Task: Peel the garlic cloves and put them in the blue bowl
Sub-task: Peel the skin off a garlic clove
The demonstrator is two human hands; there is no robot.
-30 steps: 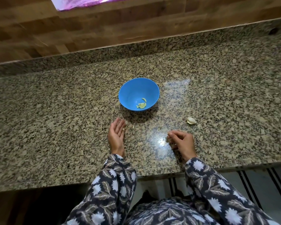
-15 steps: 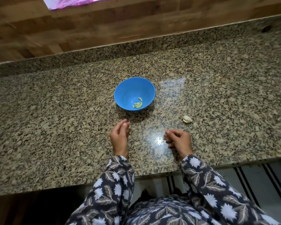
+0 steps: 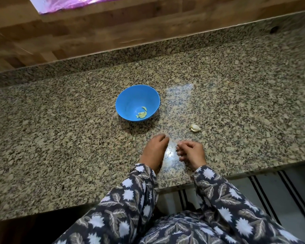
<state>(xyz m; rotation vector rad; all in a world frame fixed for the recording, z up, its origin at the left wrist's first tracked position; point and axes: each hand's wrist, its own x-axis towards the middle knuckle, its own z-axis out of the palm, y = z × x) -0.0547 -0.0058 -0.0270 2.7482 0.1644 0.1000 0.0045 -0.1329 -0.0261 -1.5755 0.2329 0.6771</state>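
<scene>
The blue bowl stands on the granite counter with a few pale yellow peeled garlic pieces at its bottom. One unpeeled garlic clove lies on the counter, right of the bowl. My left hand is in front of the bowl, blurred, fingers bent with the tips down at the counter. My right hand sits just to its right with fingers curled inward. Nothing shows inside either hand. The clove lies a short way beyond my right hand, untouched.
The granite counter runs wide to both sides, with a raised granite ledge and a wooden wall behind. A pink shiny sheet hangs at the top left. The counter's front edge is just below my wrists.
My left hand slid right, closer to my right hand, and its fingers went from flat to bent. The right hand stayed curled in place. The view shifted.
</scene>
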